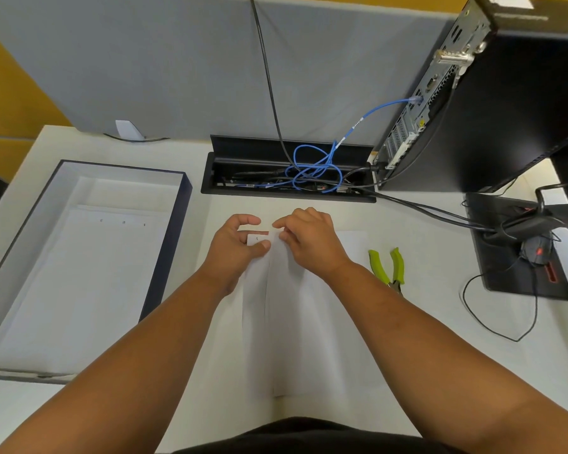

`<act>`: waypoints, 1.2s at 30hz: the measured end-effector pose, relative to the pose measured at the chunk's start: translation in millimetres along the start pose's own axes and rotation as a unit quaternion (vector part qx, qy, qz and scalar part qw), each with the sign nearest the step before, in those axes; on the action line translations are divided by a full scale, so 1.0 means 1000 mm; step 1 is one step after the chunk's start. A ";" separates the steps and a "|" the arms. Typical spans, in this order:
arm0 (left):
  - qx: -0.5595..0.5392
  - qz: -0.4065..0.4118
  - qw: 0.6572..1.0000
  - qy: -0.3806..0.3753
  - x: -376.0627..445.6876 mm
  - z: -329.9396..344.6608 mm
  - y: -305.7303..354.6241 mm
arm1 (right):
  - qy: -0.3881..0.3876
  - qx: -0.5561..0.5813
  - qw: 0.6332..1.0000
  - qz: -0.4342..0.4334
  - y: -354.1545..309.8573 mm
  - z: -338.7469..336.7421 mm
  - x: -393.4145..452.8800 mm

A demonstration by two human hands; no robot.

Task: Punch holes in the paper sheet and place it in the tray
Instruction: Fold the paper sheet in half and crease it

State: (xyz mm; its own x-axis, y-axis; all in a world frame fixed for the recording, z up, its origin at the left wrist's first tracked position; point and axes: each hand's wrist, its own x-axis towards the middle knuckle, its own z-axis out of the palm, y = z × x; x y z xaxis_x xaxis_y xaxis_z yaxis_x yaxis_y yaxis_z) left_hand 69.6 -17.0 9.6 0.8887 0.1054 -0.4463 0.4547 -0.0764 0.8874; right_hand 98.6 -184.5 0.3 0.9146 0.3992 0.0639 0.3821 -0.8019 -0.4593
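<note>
Centrally, both hands work the paper sheet (295, 322) at frame centre on the counter (423, 322). Left hand (233, 250) pinches its folded top edge; right hand (309, 240) curled, pinching alongside. Likely folding before punching. Next: fetch green-handled punch pliers (389, 267), right. Tray (164, 244) left.

Part of the paper sheet (312, 322) is being covered by both forearms and the left hand (233, 247). The tray (164, 257) is being cut off at the left edge. The pliers' (389, 267) jaws are being hidden behind the right forearm.
</note>
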 end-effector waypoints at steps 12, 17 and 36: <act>-0.025 -0.033 0.998 0.037 -0.004 -0.001 -0.005 | 0.031 0.017 0.999 -0.021 -0.006 -0.004 -0.001; -0.060 -0.044 0.997 0.027 -0.008 0.002 -0.004 | 0.016 0.017 0.999 -0.027 -0.016 0.001 0.001; -0.028 -0.032 0.999 -0.010 -0.015 -0.001 -0.007 | 0.025 0.121 0.992 0.018 -0.014 0.014 0.007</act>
State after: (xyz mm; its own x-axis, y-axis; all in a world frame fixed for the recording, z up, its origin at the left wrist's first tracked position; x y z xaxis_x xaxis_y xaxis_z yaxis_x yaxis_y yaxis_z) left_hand 53.4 -17.4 9.9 0.8588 0.0884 -0.5046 0.5077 -0.0150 0.8614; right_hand 97.9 -164.5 -5.7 0.9347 0.3449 0.0857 0.3124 -0.6823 -0.6610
